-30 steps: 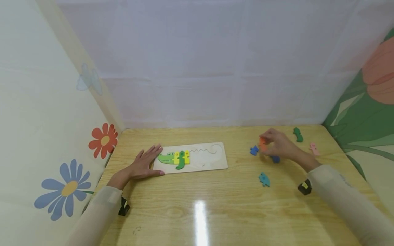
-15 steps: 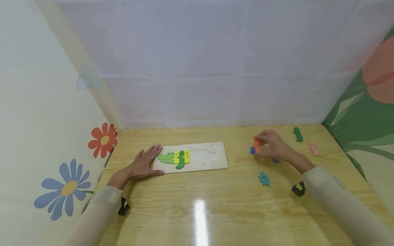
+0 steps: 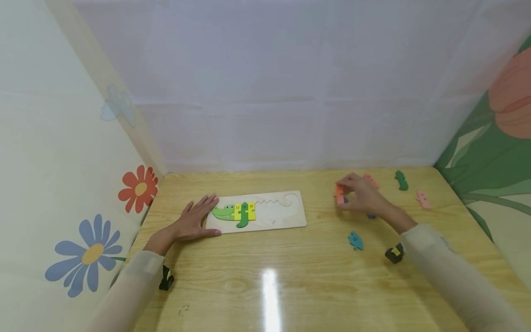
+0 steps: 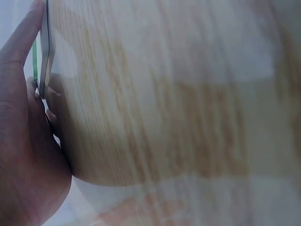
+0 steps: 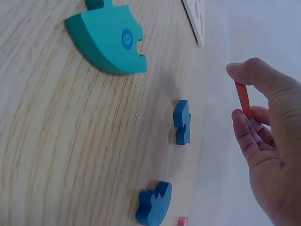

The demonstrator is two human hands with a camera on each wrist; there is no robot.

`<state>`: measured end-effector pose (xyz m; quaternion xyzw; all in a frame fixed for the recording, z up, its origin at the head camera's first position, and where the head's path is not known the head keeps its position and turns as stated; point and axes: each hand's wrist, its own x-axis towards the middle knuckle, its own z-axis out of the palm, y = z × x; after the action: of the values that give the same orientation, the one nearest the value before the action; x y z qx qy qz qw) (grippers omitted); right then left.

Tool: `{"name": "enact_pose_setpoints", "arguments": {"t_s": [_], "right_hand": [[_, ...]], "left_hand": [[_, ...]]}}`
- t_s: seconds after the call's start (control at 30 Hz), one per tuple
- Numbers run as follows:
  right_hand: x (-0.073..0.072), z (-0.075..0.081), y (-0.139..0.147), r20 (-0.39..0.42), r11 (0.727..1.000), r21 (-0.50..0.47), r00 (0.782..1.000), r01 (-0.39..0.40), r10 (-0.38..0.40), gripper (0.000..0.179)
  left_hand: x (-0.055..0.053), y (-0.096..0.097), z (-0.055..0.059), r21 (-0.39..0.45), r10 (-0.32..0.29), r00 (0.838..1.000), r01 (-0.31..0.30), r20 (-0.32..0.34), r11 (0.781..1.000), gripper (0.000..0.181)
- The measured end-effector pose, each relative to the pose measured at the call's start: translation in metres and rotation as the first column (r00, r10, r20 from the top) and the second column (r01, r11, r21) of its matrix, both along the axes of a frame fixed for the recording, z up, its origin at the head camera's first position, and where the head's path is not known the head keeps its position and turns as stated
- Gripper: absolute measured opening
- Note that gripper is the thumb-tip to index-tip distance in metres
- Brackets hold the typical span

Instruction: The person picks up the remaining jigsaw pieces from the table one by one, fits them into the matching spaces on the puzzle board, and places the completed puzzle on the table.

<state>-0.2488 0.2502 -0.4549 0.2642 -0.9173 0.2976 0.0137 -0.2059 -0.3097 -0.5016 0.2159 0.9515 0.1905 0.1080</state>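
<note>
My left hand [image 3: 192, 223] lies with fingers spread at the left end of a pale wooden puzzle board [image 3: 282, 216]. Its thumb runs along the board's near edge. Fitted on the board are a green crocodile head [image 3: 224, 213], yellow pieces [image 3: 251, 211] and a green leg piece [image 3: 244, 217]. My right hand [image 3: 365, 196] pinches an orange puzzle piece [image 3: 339, 194] between thumb and fingers. The right wrist view shows this orange piece [image 5: 243, 100] edge-on, held above the table, with a blue piece [image 5: 182, 123] nearby.
Loose on the wooden table [image 3: 232, 281] are a teal piece [image 3: 355, 240], a dark green piece [image 3: 401, 180], a pink piece [image 3: 423, 199] and a coral piece [image 3: 371, 180] behind my right hand. Another blue piece [image 5: 156, 205] lies nearer in the right wrist view.
My right hand has moved left with the orange piece, passing over a blue piece and uncovering the coral one behind. My left hand and the board have stayed put.
</note>
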Motion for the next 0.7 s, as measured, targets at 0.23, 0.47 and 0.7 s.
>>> {"name": "enact_pose_setpoints", "arguments": {"t_s": [0.23, 0.47, 0.7], "right_hand": [[0.001, -0.002, -0.01, -0.028, 0.999, -0.034, 0.999, -0.019, 0.018, 0.065], [0.003, -0.002, -0.021, 0.002, 0.996, -0.08, 0.999, -0.033, 0.033, 0.065], [0.006, 0.0, -0.033, 0.011, 0.992, -0.116, 0.999, -0.047, 0.049, 0.065]], "left_hand": [[-0.001, -0.001, -0.003, 0.001, 0.005, 1.0, -0.005, -0.002, 1.0, 0.112], [0.0, -0.001, -0.002, 0.001, 0.01, 1.0, -0.01, -0.004, 1.0, 0.112], [0.001, -0.001, -0.003, 0.001, 0.009, 1.0, -0.009, -0.003, 1.0, 0.112]]}}
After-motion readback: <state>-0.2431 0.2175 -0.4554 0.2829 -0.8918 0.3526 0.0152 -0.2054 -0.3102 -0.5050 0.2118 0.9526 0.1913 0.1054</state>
